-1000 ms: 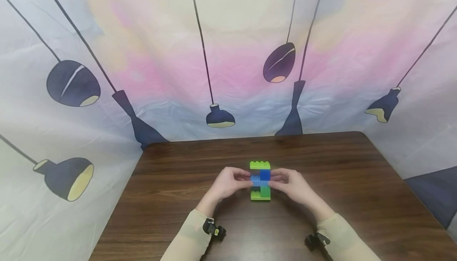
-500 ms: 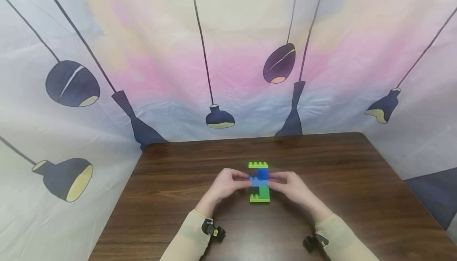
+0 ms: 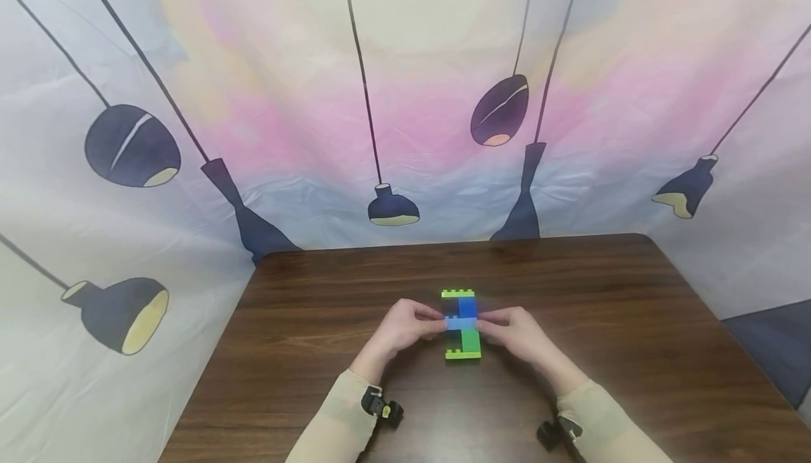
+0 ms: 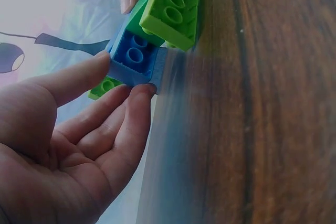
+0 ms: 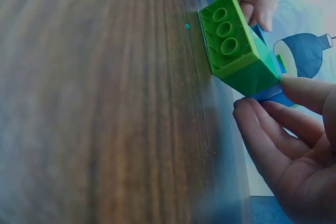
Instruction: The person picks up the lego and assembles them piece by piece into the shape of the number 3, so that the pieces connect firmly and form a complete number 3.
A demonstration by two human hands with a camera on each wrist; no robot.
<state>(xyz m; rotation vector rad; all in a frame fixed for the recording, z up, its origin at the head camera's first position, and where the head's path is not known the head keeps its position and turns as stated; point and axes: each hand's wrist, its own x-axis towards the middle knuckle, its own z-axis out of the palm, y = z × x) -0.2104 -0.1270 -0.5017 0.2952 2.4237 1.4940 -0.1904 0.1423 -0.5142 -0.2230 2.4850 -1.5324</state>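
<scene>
A stack of toy building bricks stands between the two hands in the head view. Its top is a lime green brick point(image 3: 457, 294), above a dark blue brick point(image 3: 467, 307). A light blue brick point(image 3: 461, 324) lies across the middle, and below it come a green brick point(image 3: 470, 340) and a second lime green brick point(image 3: 463, 355). My left hand point(image 3: 404, 325) pinches the light blue brick's left end between thumb and fingers. My right hand point(image 3: 516, 327) grips its right end the same way. Both wrist views show the hollow underside of the lower lime brick point(image 4: 171, 9), held close over the table.
The dark wooden table point(image 3: 304, 350) extends around the hands, its far edge against a cloth backdrop point(image 3: 431, 132) printed with hanging lamps. A small camera is strapped to each sleeve, the left camera point(image 3: 383, 408) and the right camera point(image 3: 557, 431).
The stack has tipped slightly, so its studs show less and its front faces more. Both hands keep their pinch and have shifted very little.
</scene>
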